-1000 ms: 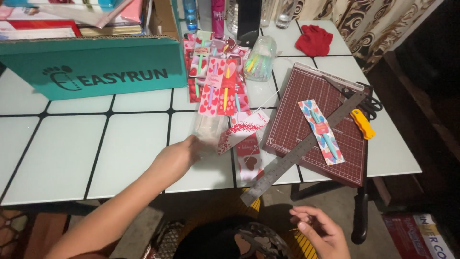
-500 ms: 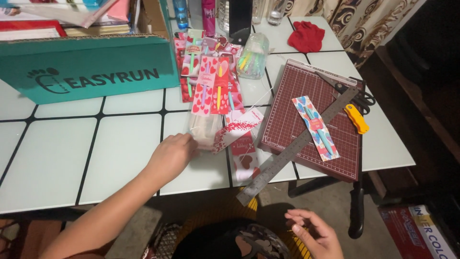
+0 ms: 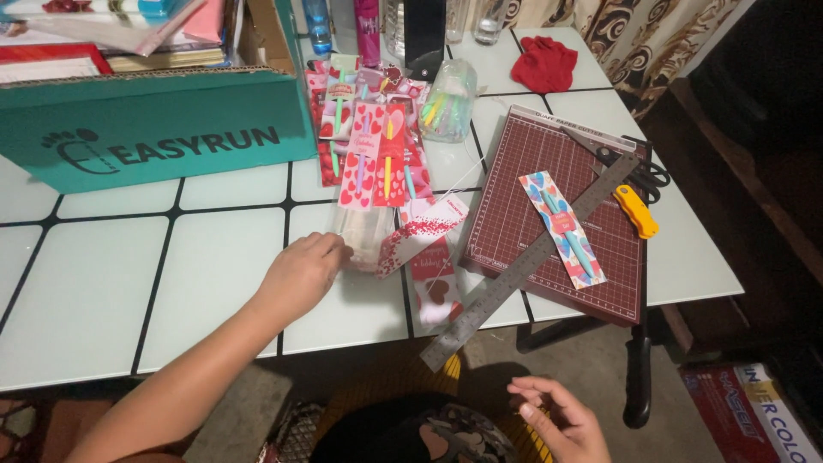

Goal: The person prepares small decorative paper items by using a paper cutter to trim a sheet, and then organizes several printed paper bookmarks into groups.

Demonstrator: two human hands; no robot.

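Observation:
My left hand (image 3: 302, 273) rests on the white tiled table (image 3: 206, 274), its fingers curled on the near edge of a stack of clear plastic sleeves (image 3: 364, 236). Just right of the sleeves lie red-and-white heart gift tags (image 3: 422, 227). Beyond them sits a pile of heart-printed cards with pens (image 3: 377, 154). My right hand (image 3: 561, 418) hovers below the table's near edge, fingers loosely apart, with nothing seen in it. A steel ruler (image 3: 531, 261) lies slantwise across a maroon paper cutter (image 3: 523, 180), beside a patterned card with a pen (image 3: 563, 230).
A teal cardboard box (image 3: 154, 129) full of papers stands at the back left. A yellow utility knife (image 3: 636, 211) and scissors (image 3: 645, 174) lie on the cutter's right side. A red cloth (image 3: 544, 64), a clear bag of pens (image 3: 450, 110) and bottles sit at the back.
My left hand has pulled back a little toward me along the clear sleeves. My right hand has stayed low near my lap, its fingers opening slightly.

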